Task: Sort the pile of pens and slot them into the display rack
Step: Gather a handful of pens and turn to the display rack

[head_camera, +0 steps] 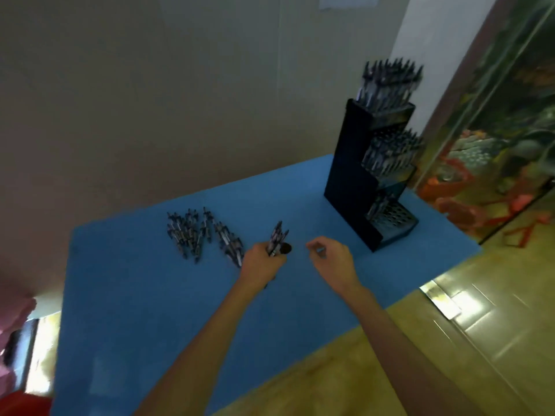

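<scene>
**No readable text in view**

You had nothing legible in front of you. The pens in the pile (192, 232) and in the display rack (372, 175) carried pale bands on their barrels, but blur made any printing on them unreadable. A pale sheet (348, 0) hung on the wall at the top edge of the view, and you could make out no words or numbers on it.

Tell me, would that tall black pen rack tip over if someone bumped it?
Possibly. The display rack is tall and narrow, with its top tier packed with pens, so it looks top-heavy. Its stepped base widens toward the front, which probably steadies it.
</scene>
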A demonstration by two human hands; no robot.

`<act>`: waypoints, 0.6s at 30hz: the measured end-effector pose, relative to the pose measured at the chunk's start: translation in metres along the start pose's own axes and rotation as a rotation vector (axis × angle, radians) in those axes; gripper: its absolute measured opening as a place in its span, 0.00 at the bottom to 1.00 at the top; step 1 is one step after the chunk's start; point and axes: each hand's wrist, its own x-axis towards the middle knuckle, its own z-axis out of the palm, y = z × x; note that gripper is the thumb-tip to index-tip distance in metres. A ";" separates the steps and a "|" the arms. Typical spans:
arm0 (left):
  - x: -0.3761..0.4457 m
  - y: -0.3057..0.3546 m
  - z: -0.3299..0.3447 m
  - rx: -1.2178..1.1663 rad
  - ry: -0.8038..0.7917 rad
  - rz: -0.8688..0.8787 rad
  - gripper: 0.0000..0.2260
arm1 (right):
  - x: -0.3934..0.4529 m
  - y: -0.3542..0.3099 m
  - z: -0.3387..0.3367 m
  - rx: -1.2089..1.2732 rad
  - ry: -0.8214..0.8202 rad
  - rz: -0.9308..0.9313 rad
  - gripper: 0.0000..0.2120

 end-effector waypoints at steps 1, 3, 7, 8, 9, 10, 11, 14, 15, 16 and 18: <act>-0.002 0.006 0.012 0.020 -0.033 0.000 0.09 | -0.004 0.010 -0.011 0.004 0.016 0.012 0.07; -0.008 0.020 0.035 0.034 -0.084 -0.001 0.06 | -0.011 0.032 -0.031 0.016 0.046 0.029 0.07; -0.019 0.044 0.088 0.106 -0.145 0.033 0.08 | -0.025 0.080 -0.074 0.039 0.078 0.059 0.07; -0.022 0.051 0.102 0.118 -0.143 0.041 0.08 | -0.029 0.092 -0.085 0.047 0.085 0.071 0.07; -0.025 0.057 0.117 0.126 -0.133 0.044 0.10 | -0.032 0.104 -0.098 0.054 0.091 0.082 0.07; -0.028 0.065 0.132 0.131 -0.122 0.042 0.11 | -0.036 0.117 -0.111 0.063 0.091 0.090 0.07; -0.032 0.074 0.148 0.132 -0.114 0.038 0.11 | -0.039 0.130 -0.125 0.071 0.087 0.093 0.06; -0.043 0.100 0.195 0.134 -0.102 0.028 0.11 | -0.045 0.172 -0.170 0.090 0.078 0.094 0.06; -0.047 0.108 0.210 0.139 -0.096 0.026 0.10 | -0.046 0.186 -0.184 0.095 0.075 0.097 0.06; -0.050 0.116 0.225 0.143 -0.090 0.023 0.10 | -0.047 0.199 -0.198 0.094 0.072 0.099 0.06; -0.053 0.131 0.252 0.138 -0.077 0.021 0.11 | -0.046 0.223 -0.225 0.079 0.060 0.091 0.06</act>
